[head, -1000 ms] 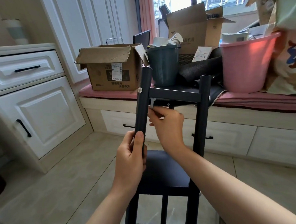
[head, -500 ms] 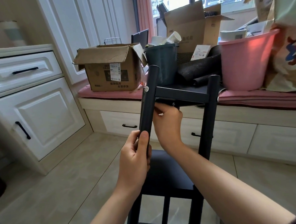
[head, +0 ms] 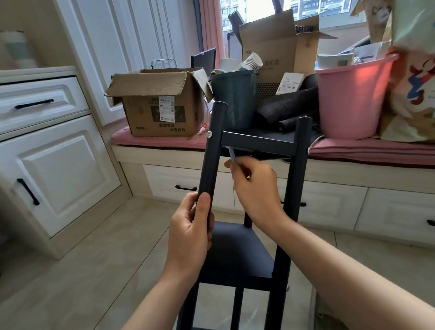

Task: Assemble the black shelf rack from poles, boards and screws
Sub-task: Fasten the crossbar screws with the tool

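The black shelf rack point(head: 241, 252) stands on the floor between both hands, stiff and probably light. The left hand point(head: 192, 231) grips its near pole point(head: 212, 152), a sound hold; the right hand point(head: 252, 185) pinches a small metal key point(head: 232, 154) under the top board point(head: 258, 140). Beyond the hands, a window seat point(head: 362, 154) crowded with a cardboard box point(head: 158, 105) and pink bucket point(head: 351, 97) limits tilting.

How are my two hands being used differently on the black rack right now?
The left hand wraps around the rack's front left black pole; the right hand pinches a small grey metal key under the top black board. The left sits lower, the right higher. Both are curled around something.
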`<state>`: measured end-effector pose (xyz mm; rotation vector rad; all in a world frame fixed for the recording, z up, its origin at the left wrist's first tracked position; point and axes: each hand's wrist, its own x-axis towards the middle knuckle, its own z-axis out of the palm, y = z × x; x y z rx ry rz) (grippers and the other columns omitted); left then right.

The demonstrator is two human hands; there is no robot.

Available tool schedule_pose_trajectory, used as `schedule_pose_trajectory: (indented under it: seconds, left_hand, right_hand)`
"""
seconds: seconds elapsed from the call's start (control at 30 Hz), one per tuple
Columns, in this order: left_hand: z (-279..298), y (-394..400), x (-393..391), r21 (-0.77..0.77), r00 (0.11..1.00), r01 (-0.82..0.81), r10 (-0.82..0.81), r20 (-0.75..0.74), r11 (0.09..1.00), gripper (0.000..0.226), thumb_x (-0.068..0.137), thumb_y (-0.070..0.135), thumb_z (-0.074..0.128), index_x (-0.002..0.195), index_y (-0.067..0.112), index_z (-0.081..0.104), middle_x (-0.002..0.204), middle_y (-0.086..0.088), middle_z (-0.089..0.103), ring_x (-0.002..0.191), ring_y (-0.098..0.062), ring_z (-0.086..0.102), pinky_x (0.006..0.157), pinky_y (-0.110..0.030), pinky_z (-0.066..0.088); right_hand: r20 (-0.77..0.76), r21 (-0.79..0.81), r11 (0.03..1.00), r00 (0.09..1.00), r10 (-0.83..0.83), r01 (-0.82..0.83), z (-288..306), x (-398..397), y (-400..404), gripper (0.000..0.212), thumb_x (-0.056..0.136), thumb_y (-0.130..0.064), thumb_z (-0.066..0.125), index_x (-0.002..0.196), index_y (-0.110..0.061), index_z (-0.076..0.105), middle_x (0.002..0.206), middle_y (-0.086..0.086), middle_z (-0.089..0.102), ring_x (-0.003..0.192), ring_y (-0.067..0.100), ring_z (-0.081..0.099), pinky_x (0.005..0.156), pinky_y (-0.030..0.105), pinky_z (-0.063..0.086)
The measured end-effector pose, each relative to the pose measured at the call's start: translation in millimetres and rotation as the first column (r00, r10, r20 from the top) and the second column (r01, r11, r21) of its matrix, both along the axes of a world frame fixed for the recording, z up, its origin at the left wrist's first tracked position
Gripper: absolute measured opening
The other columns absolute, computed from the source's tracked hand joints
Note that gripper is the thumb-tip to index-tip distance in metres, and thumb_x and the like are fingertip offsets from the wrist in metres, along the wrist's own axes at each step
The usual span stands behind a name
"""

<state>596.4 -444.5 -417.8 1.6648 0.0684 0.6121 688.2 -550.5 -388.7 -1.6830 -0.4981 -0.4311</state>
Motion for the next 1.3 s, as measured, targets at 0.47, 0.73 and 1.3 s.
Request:
schedule_pose_trajectory:
  seconds: [0.47,0.73,1.3]
  left_hand:
    - [0,0,-1,0.004,1.0,-0.01,0.01,0.017,1.0,0.04,0.092,0.048,0.049,0.087,0.009,0.057,0.057,0.002,0.048,0.048,-0.014,0.043,0.04,-0.024,0.036]
    - [1,-1,-2,0.006,1.0,0.004,-0.004,0.023,1.0,0.04,0.092,0.047,0.049,0.089,0.008,0.057,0.057,0.003,0.048,0.049,-0.015,0.043,0.04,-0.024,0.036]
    - [-1,-2,-5,-0.04,1.0,0.021,-0.02,0.024,0.999,0.042,0.092,0.049,0.049,0.086,0.008,0.056,0.06,-0.005,0.046,0.052,-0.022,0.038,0.041,-0.028,0.032]
  right_hand:
    - [-0.017,0.0,1.0,1.0,-0.002,0.002,2,-5,-6,0.017,0.099,-0.013,0.055,0.1,-0.017,0.072,0.076,-0.01,0.065,0.056,-0.001,0.052,0.056,0.012,0.038]
    - [0.052,0.001,0.999,0.998,-0.039,0.039,2,1,3,0.017,0.098,-0.013,0.058,0.101,-0.017,0.073,0.083,-0.02,0.064,0.083,0.0,0.059,0.068,0.01,0.046]
    - [0.104,0.019,0.995,0.99,-0.1,0.098,-6,11,21,0.014,0.094,-0.016,0.064,0.099,-0.013,0.077,0.081,-0.004,0.072,0.075,0.01,0.067,0.075,0.03,0.057]
